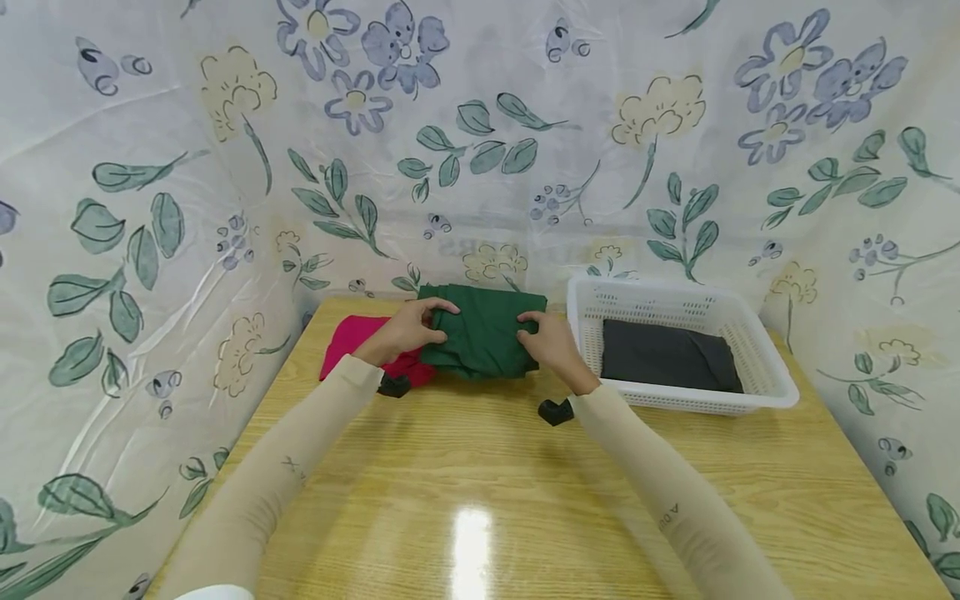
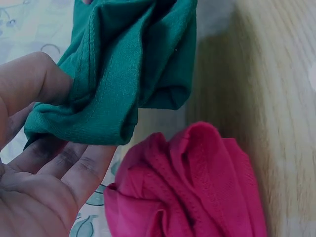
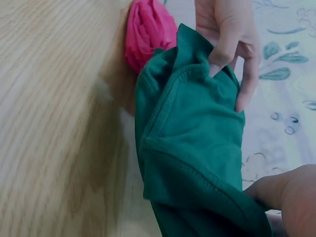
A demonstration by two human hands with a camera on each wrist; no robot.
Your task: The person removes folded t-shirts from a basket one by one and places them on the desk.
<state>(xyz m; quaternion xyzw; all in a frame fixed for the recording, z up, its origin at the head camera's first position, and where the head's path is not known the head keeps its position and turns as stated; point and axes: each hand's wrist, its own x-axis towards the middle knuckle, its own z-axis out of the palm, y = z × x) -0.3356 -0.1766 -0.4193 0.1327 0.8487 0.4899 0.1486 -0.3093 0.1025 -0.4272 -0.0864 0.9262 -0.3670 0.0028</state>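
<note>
A folded green garment [image 1: 487, 333] with stitched seams is held up off the wooden table near its back edge. My left hand [image 1: 408, 329] pinches its left end between thumb and fingers. At the opposite end my right hand [image 1: 551, 342] grips the cloth. The left wrist view shows several layers of the green cloth [image 2: 113, 74] folded over each other, the thumb on top and fingers beneath. A crumpled pink-red cloth [image 1: 348, 337] lies on the table beside and partly under my left hand.
To the right stands a white perforated plastic basket [image 1: 776, 375], a folded dark grey cloth [image 1: 667, 358] inside it. A floral-print sheet [image 1: 487, 208] hangs behind and along the sides of the wooden table [image 1: 420, 467].
</note>
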